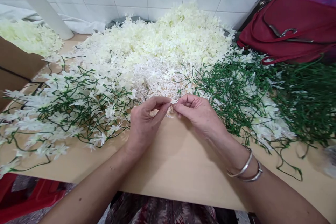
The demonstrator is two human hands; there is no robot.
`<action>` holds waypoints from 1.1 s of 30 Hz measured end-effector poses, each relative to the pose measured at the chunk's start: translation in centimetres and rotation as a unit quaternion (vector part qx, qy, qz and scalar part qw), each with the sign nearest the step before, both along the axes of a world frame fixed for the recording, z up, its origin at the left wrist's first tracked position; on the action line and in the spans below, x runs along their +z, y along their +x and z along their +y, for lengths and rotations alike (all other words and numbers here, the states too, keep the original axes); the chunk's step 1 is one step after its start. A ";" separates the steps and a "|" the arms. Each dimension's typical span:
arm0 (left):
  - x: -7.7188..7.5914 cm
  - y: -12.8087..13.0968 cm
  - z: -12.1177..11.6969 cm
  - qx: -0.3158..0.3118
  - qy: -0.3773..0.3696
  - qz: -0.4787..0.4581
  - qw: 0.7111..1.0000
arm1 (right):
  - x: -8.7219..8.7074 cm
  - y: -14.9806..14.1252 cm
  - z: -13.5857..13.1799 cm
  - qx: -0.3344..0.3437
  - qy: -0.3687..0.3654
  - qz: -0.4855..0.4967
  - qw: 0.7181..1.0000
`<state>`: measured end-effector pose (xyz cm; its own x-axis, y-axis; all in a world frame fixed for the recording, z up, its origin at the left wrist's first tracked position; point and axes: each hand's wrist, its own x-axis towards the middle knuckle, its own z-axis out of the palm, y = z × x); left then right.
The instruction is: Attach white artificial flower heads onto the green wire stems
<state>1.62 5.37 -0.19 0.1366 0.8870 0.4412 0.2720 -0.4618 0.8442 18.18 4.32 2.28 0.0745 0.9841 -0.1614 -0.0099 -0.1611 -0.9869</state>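
My left hand [145,120] and my right hand [198,112] meet over the tan table [178,161], fingertips pinched together. Between them sits a small white flower piece [173,101]; both hands pinch it. Just behind the hands lies a heap of thin white plastic centres [154,73]. A big pile of cream fabric petals [170,35] rises behind that. Green stems with white flowers attached [70,105] spread to the left of my left hand. Bare green stems [262,91] lie to the right of my right hand.
A red bag [291,31] rests at the back right against the tiled wall. A brown cardboard box [13,66] stands at the left edge. A white tube [42,8] leans at the back left, beside more cream petals [28,36]. Two metal bangles [246,169] circle my right wrist.
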 end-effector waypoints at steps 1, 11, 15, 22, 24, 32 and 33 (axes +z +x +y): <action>-0.1 0.0 0.0 -0.001 -0.008 -0.006 1.000 | 0.1 0.0 0.0 -0.001 -0.001 0.000 1.000; -0.1 0.0 0.0 -0.037 -0.070 -0.025 0.997 | -0.2 0.2 0.1 -0.020 0.029 -0.056 0.998; 0.0 0.0 0.0 -0.045 -0.105 -0.056 0.992 | -0.2 0.2 0.1 -0.002 0.061 -0.082 0.995; 0.1 -0.1 0.0 -0.063 -0.101 -0.050 0.992 | -0.7 0.7 0.2 0.016 0.111 -0.047 0.993; 0.0 -0.2 0.2 -0.079 -0.116 -0.070 0.988 | -0.8 0.8 0.3 0.030 0.126 -0.047 0.990; 0.1 -0.3 0.5 -0.083 -0.153 -0.142 0.975 | -1.1 1.2 0.5 0.047 0.124 -0.053 0.990; 0.1 -0.3 0.5 -0.085 -0.169 -0.156 0.970 | -1.2 1.1 0.5 0.044 0.123 -0.046 0.990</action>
<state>1.34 5.92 -0.07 0.1996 0.9645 0.1732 -0.0763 -0.1609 0.9840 19.28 4.85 1.10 -0.0095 0.9962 0.0870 0.0845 0.0875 -0.9926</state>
